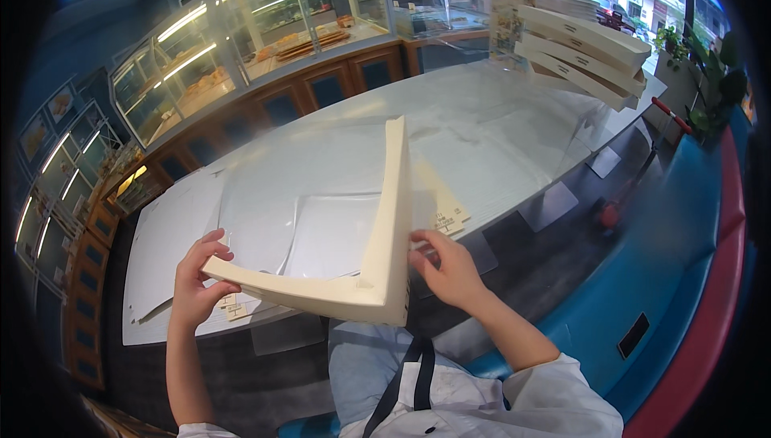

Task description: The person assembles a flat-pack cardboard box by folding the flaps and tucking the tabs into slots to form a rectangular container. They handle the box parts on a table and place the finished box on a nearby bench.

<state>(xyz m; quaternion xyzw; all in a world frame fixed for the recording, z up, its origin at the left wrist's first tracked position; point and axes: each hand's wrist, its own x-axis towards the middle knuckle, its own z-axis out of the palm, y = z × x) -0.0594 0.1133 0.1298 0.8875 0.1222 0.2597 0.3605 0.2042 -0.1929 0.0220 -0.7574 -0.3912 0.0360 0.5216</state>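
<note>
A cream cardboard box frame (394,227), with two folded walls meeting at a corner, stands tilted over the near edge of the table (337,155). My left hand (203,272) pinches the left end of its near wall between thumb and fingers. By the outer face of the right wall is my right hand (443,266), its fingers bent; whether they touch the card cannot be told. A white sheet (331,233) shows inside the corner. Flat cream card (443,197) with printed writing lies on the table, right of the frame.
Folded cream box pieces (581,52) are stacked at the table's far right end. White sheets (174,233) lie at the left. A blue and red bench (650,245) runs along the right, with a dark phone-like object (633,335) on it. Glass bakery cases (301,16) stand beyond.
</note>
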